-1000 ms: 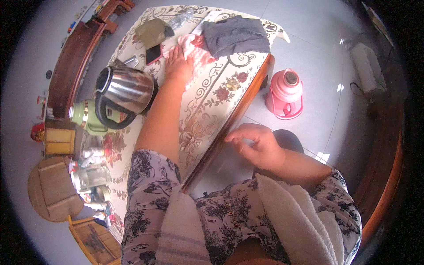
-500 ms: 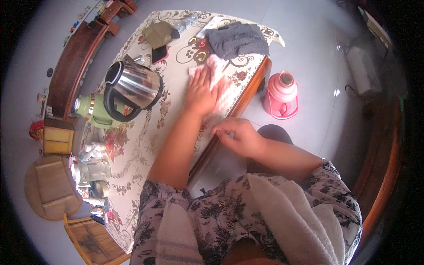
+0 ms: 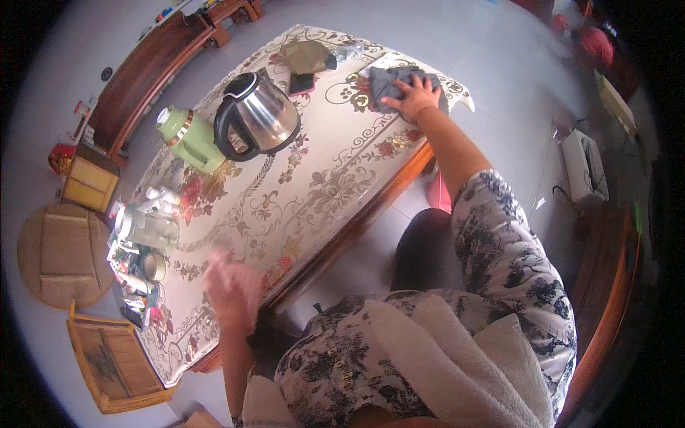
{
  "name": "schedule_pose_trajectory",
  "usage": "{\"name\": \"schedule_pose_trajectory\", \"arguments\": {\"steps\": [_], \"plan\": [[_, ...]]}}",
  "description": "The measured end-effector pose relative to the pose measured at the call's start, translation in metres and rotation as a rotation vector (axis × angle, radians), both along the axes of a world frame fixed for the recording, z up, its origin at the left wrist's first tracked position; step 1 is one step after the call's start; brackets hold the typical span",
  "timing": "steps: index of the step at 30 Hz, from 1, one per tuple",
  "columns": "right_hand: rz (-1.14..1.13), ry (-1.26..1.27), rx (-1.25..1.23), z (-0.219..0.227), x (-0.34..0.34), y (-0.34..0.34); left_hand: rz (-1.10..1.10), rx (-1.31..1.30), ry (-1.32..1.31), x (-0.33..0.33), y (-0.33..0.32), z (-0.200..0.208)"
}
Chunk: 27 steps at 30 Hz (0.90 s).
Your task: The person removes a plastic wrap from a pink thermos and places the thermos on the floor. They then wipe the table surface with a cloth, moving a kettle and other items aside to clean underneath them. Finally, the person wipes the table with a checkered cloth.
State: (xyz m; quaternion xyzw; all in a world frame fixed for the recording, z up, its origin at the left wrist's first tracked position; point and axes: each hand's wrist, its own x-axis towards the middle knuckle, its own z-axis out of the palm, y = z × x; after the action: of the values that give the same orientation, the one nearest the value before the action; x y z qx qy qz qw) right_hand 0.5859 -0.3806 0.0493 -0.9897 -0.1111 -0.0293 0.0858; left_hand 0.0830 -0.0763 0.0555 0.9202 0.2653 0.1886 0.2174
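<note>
My right hand point(image 3: 414, 100) lies with its fingers spread on a dark grey cloth point(image 3: 385, 82) at the table's far right corner. The cloth looks bunched under the palm. Close to the near edge, toward the left, my left hand point(image 3: 232, 307) is smeared by motion, with a pink and white cloth point(image 3: 246, 278) at its fingers. Both are over a cream tablecloth point(image 3: 307, 196) with a floral pattern. A steel kettle point(image 3: 275, 118) with a black handle stands farther back, beside a light green thermos jug point(image 3: 200, 150).
A phone point(image 3: 301, 84), a brown pouch point(image 3: 305, 55) and clear plastic point(image 3: 347, 52) lie at the far end. Bottles, a glass jar point(image 3: 153, 228) and small containers crowd the left edge. A stool point(image 3: 107, 357) stands beyond. The pink flask point(image 3: 438, 194) is partly hidden by my right arm.
My left hand has swept from the far part of the table to the near left with the pink cloth. My right hand has reached out onto the grey cloth, which is more bunched.
</note>
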Motion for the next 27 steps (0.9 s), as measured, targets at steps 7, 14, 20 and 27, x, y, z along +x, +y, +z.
{"name": "schedule_pose_trajectory", "arguments": {"steps": [7, 14, 20, 27], "plan": [[0.637, -0.061, 0.1, -0.01, -0.149, 0.093, 0.047, 0.463, 0.304, -0.095, 0.034, -0.042], [1.208, -0.047, 0.35, -0.02, -0.35, 0.191, -0.116, 0.621, 0.207, -0.074, 0.024, -0.043], [0.919, -0.064, 0.176, 0.0, -0.239, 0.163, -0.027, 0.705, 0.011, -0.08, 0.019, -0.056], [-0.039, -0.125, 0.094, 0.029, -0.041, 0.044, -0.001, 0.753, 0.019, -0.085, 0.024, -0.068]]}}
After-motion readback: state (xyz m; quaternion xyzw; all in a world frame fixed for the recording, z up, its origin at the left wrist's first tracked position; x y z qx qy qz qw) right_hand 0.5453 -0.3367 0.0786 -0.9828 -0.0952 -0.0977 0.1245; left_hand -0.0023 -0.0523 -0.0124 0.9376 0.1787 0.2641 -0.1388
